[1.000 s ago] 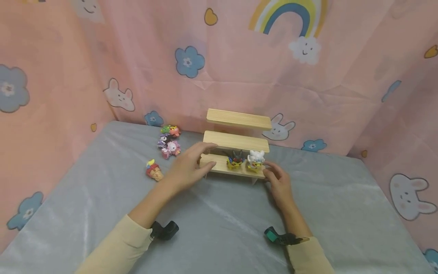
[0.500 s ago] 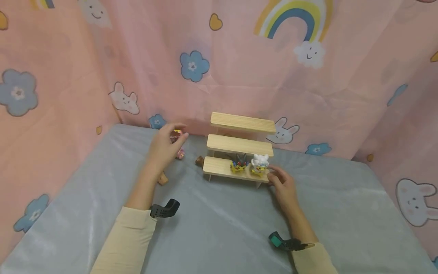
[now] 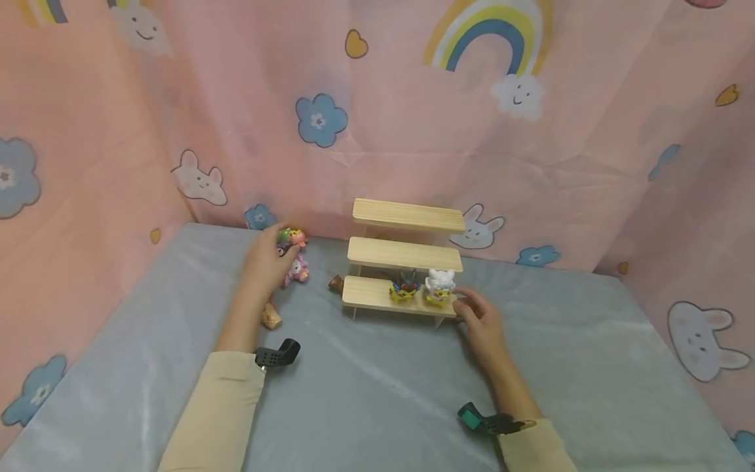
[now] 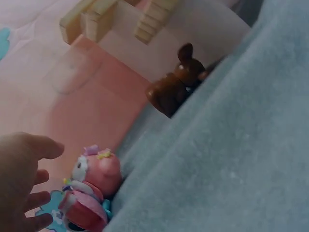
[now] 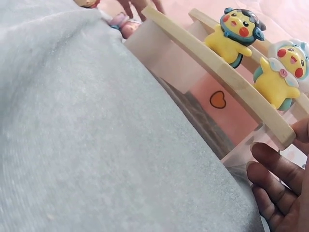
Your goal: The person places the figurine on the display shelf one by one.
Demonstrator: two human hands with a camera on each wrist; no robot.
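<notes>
A pink fabric backdrop (image 3: pixel 401 151) printed with blue flowers, white rabbits and a rainbow surrounds the back and sides of a counter (image 3: pixel 377 393) draped in plush grey cloth. Near the back of the counter stands a three-tier stepped shelf (image 3: pixel 404 254) with pale wooden boards on translucent side panels. Two beige sleeves (image 3: pixel 212 413) reach in from the near edge, and by each cuff sits a black wrist camera (image 3: pixel 278 354). The left hand (image 3: pixel 262 259) is over a cluster of small toys left of the shelf, its grasp released: thumb and fingers are loosely parted around a purple-and-black figurine (image 3: pixel 283 250), though I cannot tell whether they touch it. The right hand (image 3: pixel 482 321) grasps the right end of the bottom board, thumb on the wood and fingers bent below. On that bottom tier, toward its right end, two yellow plastic figurines stand upright side by side, slightly apart: a white-hooded figurine (image 3: pixel 440 282) nearest the right hand, and a dark-hooded figurine (image 3: pixel 404 288) to its left, both red-cheeked. In the cluster, a pink figurine (image 3: pixel 297 270) is just in front of the purple-and-black one, and a green-and-coral toy (image 3: pixel 297 237) is behind it. A tan cone-shaped toy (image 3: pixel 271 316) shows partly past the left wrist. A glossy brown figurine (image 3: pixel 335 284) sits on the counter just beside the shelf's left end.
</notes>
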